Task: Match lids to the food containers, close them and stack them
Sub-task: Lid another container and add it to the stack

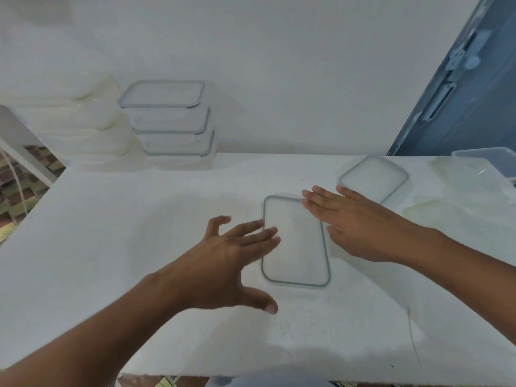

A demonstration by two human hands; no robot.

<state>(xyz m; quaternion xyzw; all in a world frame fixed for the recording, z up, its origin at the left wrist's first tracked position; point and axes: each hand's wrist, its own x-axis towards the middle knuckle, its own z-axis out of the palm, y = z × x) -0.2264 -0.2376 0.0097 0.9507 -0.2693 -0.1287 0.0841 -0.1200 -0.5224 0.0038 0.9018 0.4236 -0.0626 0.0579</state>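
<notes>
You get bright, flat, washed-out light: the white worktop [111, 247] nearly merges with the wall [279, 65]. Shadows are faint and soft. Your left fingers [259, 233] smear with motion; the far-left stack [69, 121] looks overexposed, perhaps unfocused. Edges bow.

My white table [125, 233] has a clear grey-rimmed plastic lid [298, 252] in the middle, a second lid [374, 177] at two o'clock, stacked clear boxes [173, 127] at eleven.

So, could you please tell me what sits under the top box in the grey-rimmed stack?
Under the top box sit a middle box and a bottom box, both lidded; the lowest stands on the table. Their lids are mostly covered.
</notes>
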